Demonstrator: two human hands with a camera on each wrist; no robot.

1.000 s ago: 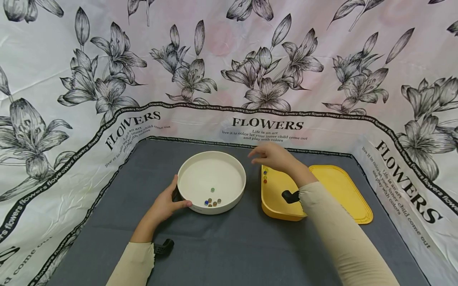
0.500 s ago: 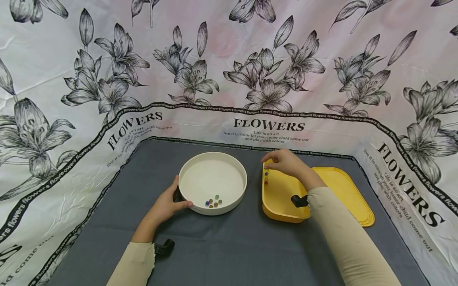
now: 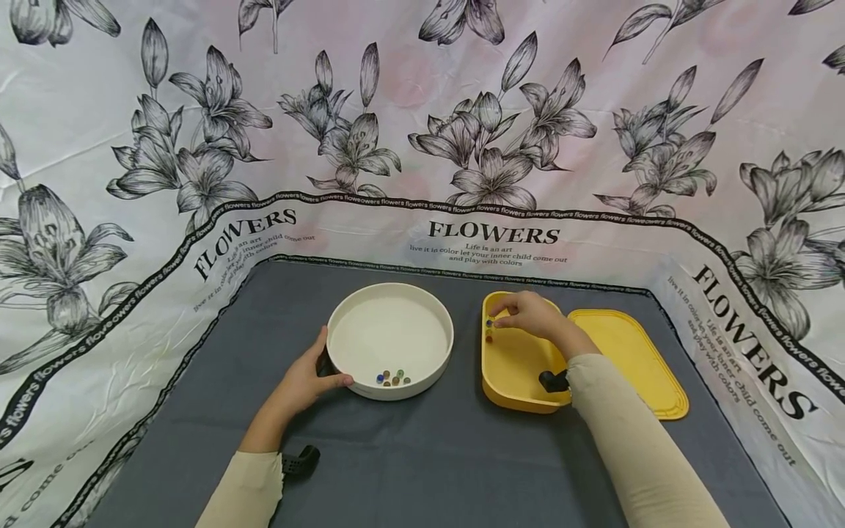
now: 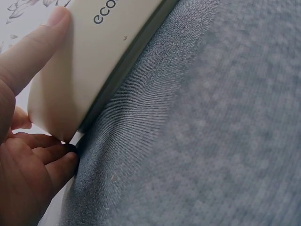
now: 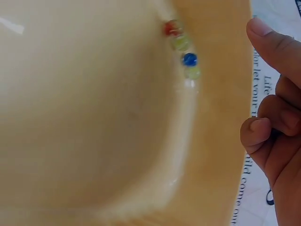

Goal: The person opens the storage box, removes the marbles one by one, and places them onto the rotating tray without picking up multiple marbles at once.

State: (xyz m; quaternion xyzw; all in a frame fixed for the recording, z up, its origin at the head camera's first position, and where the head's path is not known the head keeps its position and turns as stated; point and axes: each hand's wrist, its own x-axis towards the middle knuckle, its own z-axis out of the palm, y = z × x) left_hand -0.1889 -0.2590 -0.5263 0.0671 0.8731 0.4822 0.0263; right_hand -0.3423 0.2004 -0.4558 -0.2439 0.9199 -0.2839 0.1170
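My left hand (image 3: 305,383) grips the side of a round white dish (image 3: 389,323), thumb against its outer wall. In the left wrist view the other fingers curl at the dish's lower edge. Several small glass marbles (image 3: 396,380) lie together near the dish's front. Over a yellow plastic box (image 3: 515,367) hovers my right hand (image 3: 530,314), thumb and forefinger apart and pointing toward the marbles along the left wall. The right wrist view shows a red marble (image 5: 172,28), a blue marble (image 5: 189,59) and pale yellow ones in a row, with nothing between the fingers.
A flat yellow lid (image 3: 630,359) lies to the right of the box, partly behind the right arm. Dark grey cloth (image 3: 409,462) covers the table. A white flower-printed sheet (image 3: 370,161) rises behind and along the sides.
My right hand has moved from the gap between the containers to over the yellow box, down toward its marbles. In the dish, a green marble has rolled forward to the others. The left hand keeps its hold.
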